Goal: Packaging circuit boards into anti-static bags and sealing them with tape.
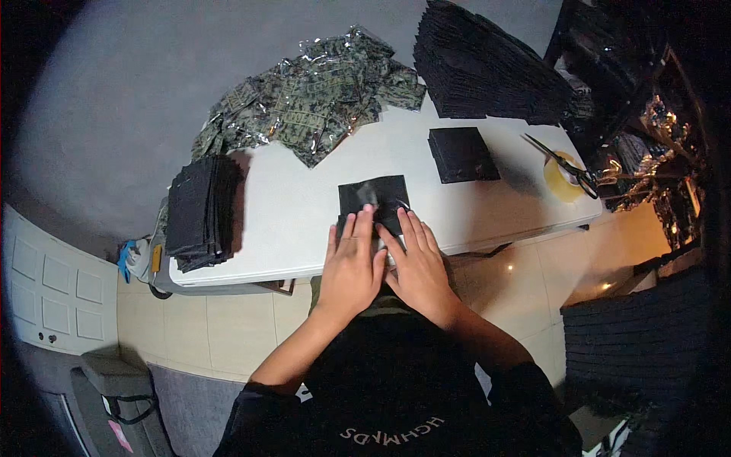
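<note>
A flat black square sheet point(379, 193) lies at the near edge of the white table point(297, 221), with a glossy strip on its top. My left hand point(352, 263) presses flat on its near edge, fingers spread and pointing away from me. My right hand point(415, 263) lies beside it, fingers likewise flat on the sheet's near right corner. The two hands touch at the thumbs. Something small and shiny shows between them, mostly hidden. Neither hand grips anything.
A small stack of black squares point(461, 154) sits right of the sheet, a tall black stack point(487, 68) behind it, another black stack point(202, 209) at the left edge. Camouflage-patterned foil pouches point(312, 95) lie at the back. Scissors point(563, 164) rest on a yellow tape roll point(560, 185).
</note>
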Tool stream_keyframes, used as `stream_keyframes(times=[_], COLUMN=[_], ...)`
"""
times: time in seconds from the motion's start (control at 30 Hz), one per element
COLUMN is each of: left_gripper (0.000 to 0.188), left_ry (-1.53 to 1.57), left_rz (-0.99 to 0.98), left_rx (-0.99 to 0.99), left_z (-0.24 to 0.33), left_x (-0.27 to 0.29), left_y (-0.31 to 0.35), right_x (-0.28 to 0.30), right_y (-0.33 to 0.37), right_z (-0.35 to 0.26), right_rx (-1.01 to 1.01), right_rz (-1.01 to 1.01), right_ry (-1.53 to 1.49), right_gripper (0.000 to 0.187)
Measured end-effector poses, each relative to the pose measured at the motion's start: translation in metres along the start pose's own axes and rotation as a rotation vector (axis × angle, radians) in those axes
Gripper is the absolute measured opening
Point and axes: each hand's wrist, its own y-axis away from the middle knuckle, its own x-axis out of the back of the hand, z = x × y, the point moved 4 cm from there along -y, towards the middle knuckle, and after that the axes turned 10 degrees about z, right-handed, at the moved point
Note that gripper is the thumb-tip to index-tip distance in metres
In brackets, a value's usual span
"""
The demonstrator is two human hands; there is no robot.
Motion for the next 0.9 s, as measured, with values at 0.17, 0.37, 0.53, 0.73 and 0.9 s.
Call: stream_keyframes(times=[0.17,0.37,0.53,0.73,0.9], left_gripper=[0.076,0.075,0.062,0.06,0.056], left_ry=[-0.055,0.149,0.513,1.222,1.601], left_rz=[-0.015,0.048,0.22,-0.005,-0.255], left_rx=[0.017,0.192,0.362,0.676,0.807], left_z=[-0.005,-0.036,-0.053,-0.057,-0.041], left_x=[-0.005,0.013,0.036,0.019,0.002], left_y=[0.0,0.008,0.001,-0.006,-0.008], right_x=[0.003,0.008,0.011,0.011,0.009], right_y=[0.0,-0.004,-0.008,-0.008,-0.008], right_z=[0.001,0.002,0.004,0.003,0.004], right_rx=[0.003,0.02,0.036,0.049,0.056], right_rz=[0.011,0.031,0.022,-0.017,-0.023], right_ry=[-0.033,-0.033,0.021,0.03,0.043], right_gripper=[0.078,0.07,0.069,0.07,0.071])
